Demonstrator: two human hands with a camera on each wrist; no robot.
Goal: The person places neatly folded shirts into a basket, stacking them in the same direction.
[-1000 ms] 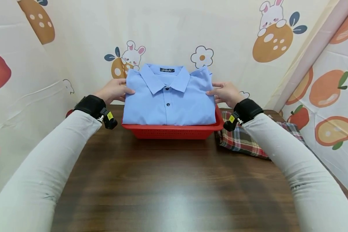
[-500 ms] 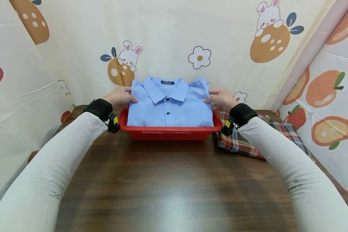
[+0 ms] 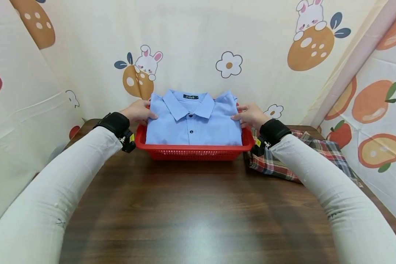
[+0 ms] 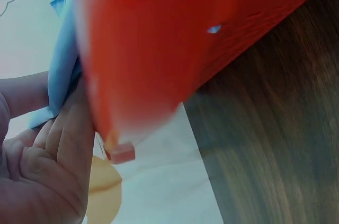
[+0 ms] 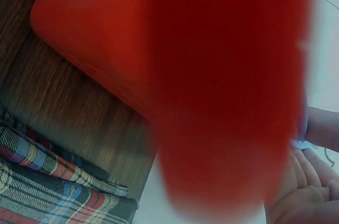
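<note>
Folded blue shirt lies in the red basket. Left hand and right hand each pinch a shirt edge, thumb on top, fingers underneath. Risk: uneven release at either fingertip could drag that edge and spoil the fold.

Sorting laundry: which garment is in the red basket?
The folded light-blue collared shirt, held at both sides; the plaid garment lies on the table right of the basket.
</note>
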